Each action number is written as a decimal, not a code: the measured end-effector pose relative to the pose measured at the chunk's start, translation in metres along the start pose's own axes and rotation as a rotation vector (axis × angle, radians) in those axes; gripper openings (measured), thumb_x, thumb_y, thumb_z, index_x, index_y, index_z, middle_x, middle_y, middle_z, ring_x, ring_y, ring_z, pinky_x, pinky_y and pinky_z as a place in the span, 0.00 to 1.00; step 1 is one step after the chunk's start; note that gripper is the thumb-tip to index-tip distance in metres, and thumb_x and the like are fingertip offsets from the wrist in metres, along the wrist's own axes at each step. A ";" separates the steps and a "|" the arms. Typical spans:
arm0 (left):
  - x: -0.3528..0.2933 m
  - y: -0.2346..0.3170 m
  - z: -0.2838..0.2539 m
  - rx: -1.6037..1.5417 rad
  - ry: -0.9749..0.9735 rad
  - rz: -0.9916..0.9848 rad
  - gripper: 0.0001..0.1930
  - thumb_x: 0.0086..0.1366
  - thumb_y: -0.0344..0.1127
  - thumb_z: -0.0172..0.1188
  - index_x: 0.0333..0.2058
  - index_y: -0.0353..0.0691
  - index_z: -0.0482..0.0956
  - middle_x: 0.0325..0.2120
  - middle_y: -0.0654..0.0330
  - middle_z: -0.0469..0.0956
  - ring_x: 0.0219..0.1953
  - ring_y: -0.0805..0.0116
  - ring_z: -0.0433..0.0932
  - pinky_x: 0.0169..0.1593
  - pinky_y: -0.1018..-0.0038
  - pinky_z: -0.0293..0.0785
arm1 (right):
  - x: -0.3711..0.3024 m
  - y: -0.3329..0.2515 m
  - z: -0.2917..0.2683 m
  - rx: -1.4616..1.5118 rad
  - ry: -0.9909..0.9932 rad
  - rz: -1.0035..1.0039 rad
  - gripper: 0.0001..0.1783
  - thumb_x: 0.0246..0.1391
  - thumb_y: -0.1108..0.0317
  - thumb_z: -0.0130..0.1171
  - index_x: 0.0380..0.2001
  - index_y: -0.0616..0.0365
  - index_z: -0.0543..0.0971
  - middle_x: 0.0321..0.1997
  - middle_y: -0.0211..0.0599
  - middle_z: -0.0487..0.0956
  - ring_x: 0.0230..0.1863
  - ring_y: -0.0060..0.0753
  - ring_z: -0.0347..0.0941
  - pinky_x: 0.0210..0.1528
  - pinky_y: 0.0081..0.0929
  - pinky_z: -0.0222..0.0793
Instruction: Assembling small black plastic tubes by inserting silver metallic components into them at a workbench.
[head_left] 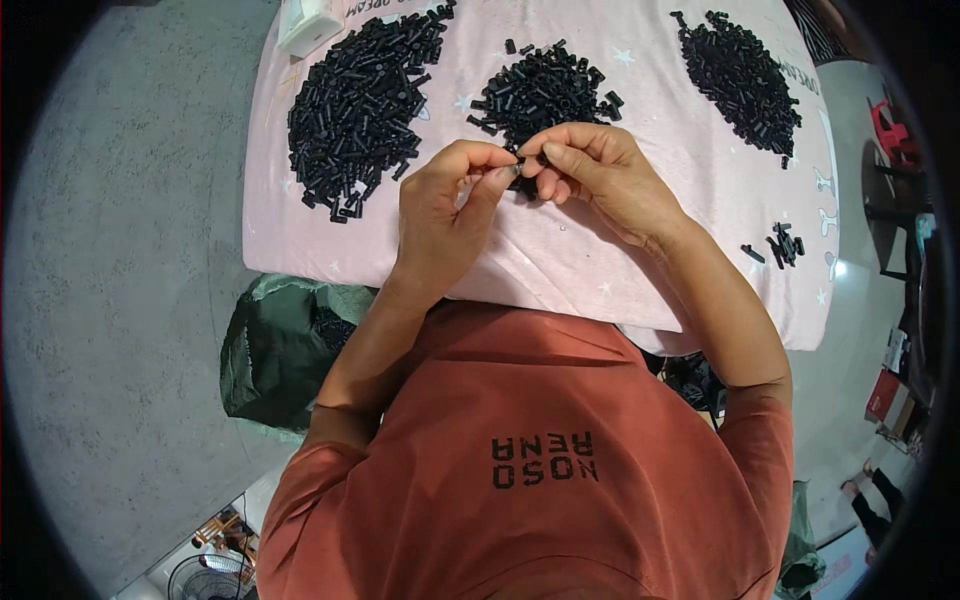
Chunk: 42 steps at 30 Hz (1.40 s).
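A small black piece (528, 160) sits pinched between the fingertips of the left hand (445, 205) and the right hand (600, 180), held just above the pink-covered counter (560, 260) in front of the middle heap (545, 90). Both hands grasp it together. Judging by the layout, little is finished: only a small cluster (780, 245) lies at the right edge, while the left heap (365, 100) and the right heap (740, 75) remain large.

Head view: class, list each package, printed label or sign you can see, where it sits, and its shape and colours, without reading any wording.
White box: table's far left corner, rectangular, plain white.
Red carton: floor at far right, flat, red.
Shirt print: chest of rust-red shirt, dark block letters.
Tablecloth print: pink cloth's far edge, dark lettering.
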<state>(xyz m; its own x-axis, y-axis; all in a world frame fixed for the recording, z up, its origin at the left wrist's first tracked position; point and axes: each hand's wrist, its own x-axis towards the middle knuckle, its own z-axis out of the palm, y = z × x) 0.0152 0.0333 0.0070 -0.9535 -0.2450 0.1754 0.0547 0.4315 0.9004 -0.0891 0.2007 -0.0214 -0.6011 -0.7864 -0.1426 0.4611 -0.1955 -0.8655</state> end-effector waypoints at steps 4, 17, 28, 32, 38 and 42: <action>0.002 -0.001 0.004 -0.014 0.015 0.159 0.04 0.62 0.26 0.59 0.35 0.36 0.80 0.31 0.58 0.78 0.30 0.72 0.76 0.35 0.78 0.72 | 0.000 -0.002 0.001 0.106 -0.026 0.035 0.11 0.67 0.71 0.47 0.42 0.66 0.77 0.35 0.37 0.80 0.30 0.20 0.77 0.38 0.17 0.78; 0.006 0.000 0.010 0.087 0.046 0.200 0.04 0.60 0.23 0.60 0.34 0.35 0.81 0.32 0.57 0.76 0.31 0.72 0.77 0.34 0.78 0.74 | -0.002 -0.003 0.005 -0.012 -0.026 0.010 0.10 0.68 0.68 0.47 0.41 0.63 0.75 0.33 0.33 0.78 0.30 0.20 0.77 0.33 0.14 0.72; 0.007 0.007 0.012 0.106 0.039 0.145 0.04 0.58 0.25 0.62 0.33 0.35 0.81 0.32 0.57 0.76 0.32 0.69 0.77 0.35 0.76 0.74 | -0.001 0.001 0.003 -0.081 -0.054 -0.047 0.10 0.67 0.65 0.50 0.42 0.62 0.74 0.32 0.33 0.79 0.31 0.20 0.79 0.31 0.13 0.70; 0.009 -0.007 0.008 0.196 0.020 0.309 0.04 0.57 0.26 0.62 0.32 0.36 0.81 0.32 0.56 0.76 0.34 0.65 0.77 0.37 0.74 0.74 | -0.001 -0.001 0.006 -0.088 -0.044 -0.038 0.11 0.66 0.65 0.51 0.43 0.62 0.73 0.32 0.34 0.80 0.31 0.21 0.80 0.30 0.13 0.71; 0.013 -0.002 0.009 0.213 0.033 0.265 0.04 0.57 0.26 0.62 0.32 0.36 0.81 0.33 0.55 0.77 0.36 0.61 0.77 0.39 0.72 0.74 | 0.000 -0.002 0.003 -0.013 0.007 -0.002 0.10 0.65 0.67 0.52 0.42 0.63 0.73 0.35 0.37 0.81 0.31 0.21 0.79 0.32 0.12 0.73; 0.016 -0.006 -0.002 0.168 0.064 0.257 0.04 0.56 0.25 0.61 0.32 0.36 0.80 0.32 0.55 0.77 0.36 0.61 0.78 0.39 0.71 0.74 | 0.003 -0.002 -0.006 0.032 0.053 -0.084 0.07 0.65 0.70 0.51 0.41 0.62 0.74 0.38 0.42 0.82 0.31 0.20 0.78 0.33 0.11 0.74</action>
<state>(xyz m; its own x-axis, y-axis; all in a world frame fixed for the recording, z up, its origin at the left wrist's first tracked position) 0.0003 0.0256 0.0053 -0.8937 -0.1613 0.4187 0.2370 0.6226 0.7458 -0.0960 0.2024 -0.0231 -0.6718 -0.7345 -0.0959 0.4277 -0.2790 -0.8598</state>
